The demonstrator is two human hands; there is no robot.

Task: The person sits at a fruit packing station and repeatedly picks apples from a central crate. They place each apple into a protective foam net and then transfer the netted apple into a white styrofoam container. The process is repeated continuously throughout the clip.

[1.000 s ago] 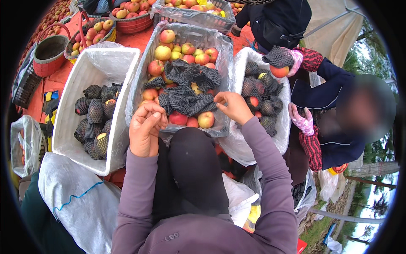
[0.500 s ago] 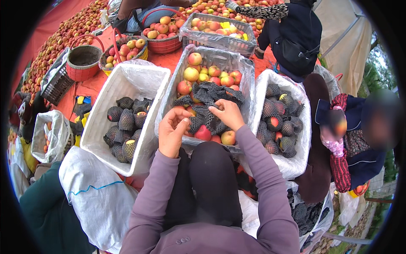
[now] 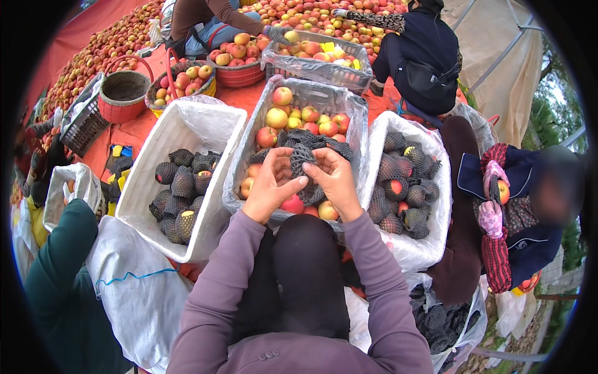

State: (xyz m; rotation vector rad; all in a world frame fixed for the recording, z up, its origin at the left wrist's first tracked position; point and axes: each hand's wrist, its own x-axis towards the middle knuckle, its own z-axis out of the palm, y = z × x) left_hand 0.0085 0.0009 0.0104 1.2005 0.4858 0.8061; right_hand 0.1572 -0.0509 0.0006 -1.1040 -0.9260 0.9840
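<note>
Between my two hands is a black foam net sleeve (image 3: 301,157), held up over the middle crate. My left hand (image 3: 272,186) grips its left side, with fingers curled and thumb pointing inward. On the other side, my right hand (image 3: 332,181) pinches it between thumb and fingers. Whether anything sits inside the sleeve I cannot tell. Below lies the plastic-lined grey crate (image 3: 236,167), holding loose red and yellow apples (image 3: 276,117) and more black nets (image 3: 336,148). Two white lined crates flank it, the left crate (image 3: 138,198) and the right crate (image 3: 441,202), both containing apples in black nets.
A co-worker (image 3: 520,206) in pink gloves holds an apple at the right. Another person's green sleeve (image 3: 62,249) is near a white sack (image 3: 137,293) at the left. Red baskets (image 3: 123,103) and a grey crate (image 3: 274,70) stand farther off. A bag of black nets (image 3: 445,321) lies lower right.
My hands have come together and lifted a black net sleeve from the crate. The green-sleeved arm has reached forward at left. The pink-gloved person now has both hands at an apple.
</note>
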